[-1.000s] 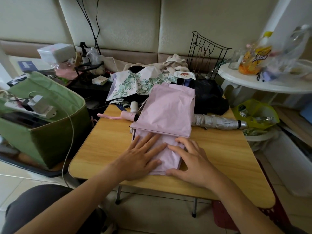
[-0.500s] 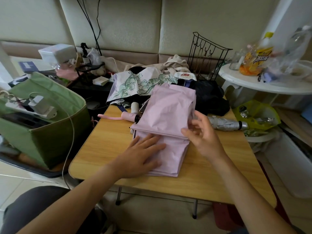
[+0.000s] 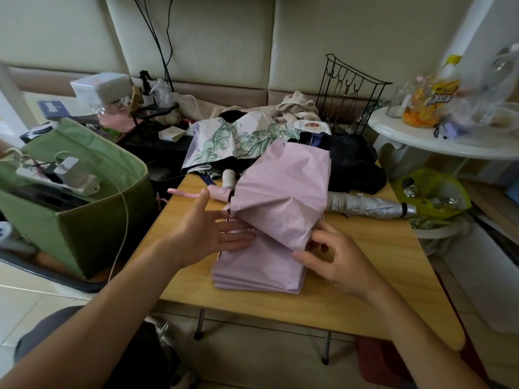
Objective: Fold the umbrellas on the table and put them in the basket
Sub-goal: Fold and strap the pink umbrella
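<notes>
Pink umbrella (image 3: 276, 220) lies mid-table (image 3: 373, 279), canopy half folded, pleats stacked toward the near edge. Our left hand (image 3: 207, 237) is flat, fingers straight against its left side; our right hand (image 3: 334, 259) pinches the canopy's lower flap. Silver umbrella (image 3: 370, 206) lies just behind, floral umbrella (image 3: 238, 141) and black umbrella (image 3: 354, 164) at the far edge. Green basket (image 3: 92, 220) stands off the left edge. We can't read the bottle (image 3: 438, 94) label.

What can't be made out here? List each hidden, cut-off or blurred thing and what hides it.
Head view only:
- Pink folding umbrella: its shaft is hidden under its own canopy.
- Black umbrella: partly covered by the pink canopy.
- Green fabric basket: cut off by the left edge, its bottom hidden by a white power strip.
- Right hand: fingertips tucked under a fold.
- Yellow-labelled bottle: label blurred.
</notes>
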Action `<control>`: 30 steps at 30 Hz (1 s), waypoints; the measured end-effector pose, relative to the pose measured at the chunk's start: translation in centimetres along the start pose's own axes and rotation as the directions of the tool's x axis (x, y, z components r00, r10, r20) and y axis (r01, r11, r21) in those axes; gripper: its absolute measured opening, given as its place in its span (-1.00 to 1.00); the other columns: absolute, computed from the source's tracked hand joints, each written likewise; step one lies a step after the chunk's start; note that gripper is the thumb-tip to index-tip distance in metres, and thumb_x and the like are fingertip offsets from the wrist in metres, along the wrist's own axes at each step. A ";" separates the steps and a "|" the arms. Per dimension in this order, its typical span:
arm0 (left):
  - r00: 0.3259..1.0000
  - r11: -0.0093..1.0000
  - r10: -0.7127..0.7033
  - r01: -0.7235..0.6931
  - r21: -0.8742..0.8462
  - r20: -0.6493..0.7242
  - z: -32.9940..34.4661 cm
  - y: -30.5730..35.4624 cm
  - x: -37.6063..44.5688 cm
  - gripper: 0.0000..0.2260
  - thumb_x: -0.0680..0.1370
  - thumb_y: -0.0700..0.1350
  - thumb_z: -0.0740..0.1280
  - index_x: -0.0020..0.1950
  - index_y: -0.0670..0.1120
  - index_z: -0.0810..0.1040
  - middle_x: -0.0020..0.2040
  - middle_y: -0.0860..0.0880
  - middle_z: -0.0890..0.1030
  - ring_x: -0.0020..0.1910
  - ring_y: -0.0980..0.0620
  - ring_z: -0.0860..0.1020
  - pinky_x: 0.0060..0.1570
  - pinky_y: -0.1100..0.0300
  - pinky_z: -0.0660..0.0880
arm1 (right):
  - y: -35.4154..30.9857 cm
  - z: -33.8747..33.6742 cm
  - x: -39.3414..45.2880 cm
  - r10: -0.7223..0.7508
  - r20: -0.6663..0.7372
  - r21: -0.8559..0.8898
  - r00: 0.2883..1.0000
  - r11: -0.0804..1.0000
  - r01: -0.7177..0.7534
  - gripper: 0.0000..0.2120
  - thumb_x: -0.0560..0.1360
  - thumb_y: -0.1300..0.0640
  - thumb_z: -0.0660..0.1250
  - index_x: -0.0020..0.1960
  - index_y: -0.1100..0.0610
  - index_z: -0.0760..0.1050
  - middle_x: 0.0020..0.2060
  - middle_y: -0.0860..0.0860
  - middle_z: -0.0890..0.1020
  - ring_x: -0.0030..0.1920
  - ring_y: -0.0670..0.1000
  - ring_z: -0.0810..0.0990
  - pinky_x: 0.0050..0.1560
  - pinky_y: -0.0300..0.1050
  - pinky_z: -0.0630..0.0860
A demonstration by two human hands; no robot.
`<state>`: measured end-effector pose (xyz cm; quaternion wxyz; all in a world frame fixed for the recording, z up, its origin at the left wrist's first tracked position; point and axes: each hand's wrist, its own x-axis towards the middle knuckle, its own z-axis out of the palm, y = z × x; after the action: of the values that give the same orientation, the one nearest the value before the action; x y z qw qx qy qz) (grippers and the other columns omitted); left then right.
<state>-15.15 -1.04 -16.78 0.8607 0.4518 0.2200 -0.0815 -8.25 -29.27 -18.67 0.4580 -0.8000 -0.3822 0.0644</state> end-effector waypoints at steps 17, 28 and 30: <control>0.948 0.882 0.263 -0.161 0.442 -0.181 1.5 0.7 -2.7 -0.49 0.56 0.33 0.28 0.08 -0.14 0.51 0.00 -0.21 0.64 -0.19 -0.12 0.66 -0.21 0.08 0.52 | -1.8 0.4 1.6 0.128 -0.370 0.421 0.920 0.906 0.043 -0.68 0.61 0.15 0.41 0.34 0.02 0.49 -0.23 0.15 0.61 -0.27 -0.01 0.57 -0.25 -0.13 0.51; 0.614 0.252 0.779 -0.491 0.834 0.126 0.8 -0.5 -1.9 -0.93 0.52 -0.13 0.48 -0.15 -0.03 0.66 -0.21 0.04 0.65 -0.20 0.12 0.59 -0.18 0.06 0.52 | -1.5 0.8 1.5 0.089 -0.397 0.294 0.913 0.955 0.035 -0.75 0.58 0.20 0.44 0.24 0.01 0.59 -0.15 0.04 0.66 -0.12 0.06 0.64 -0.13 -0.08 0.54; 0.504 0.179 0.849 -0.558 0.811 0.159 1.0 0.1 -2.5 -0.88 0.53 -0.24 0.48 -0.12 -0.03 0.68 -0.20 0.07 0.66 -0.20 0.10 0.60 -0.15 0.20 0.53 | -1.6 0.7 1.4 0.069 -0.426 0.260 0.902 0.964 0.050 -0.75 0.58 0.21 0.45 0.22 0.02 0.60 -0.16 0.01 0.65 -0.11 0.01 0.64 -0.11 -0.11 0.56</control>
<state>-17.07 -1.92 -15.09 0.4494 0.8309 0.0610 0.3225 -8.46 -27.37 -17.43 0.6336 -0.7277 -0.2555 -0.0613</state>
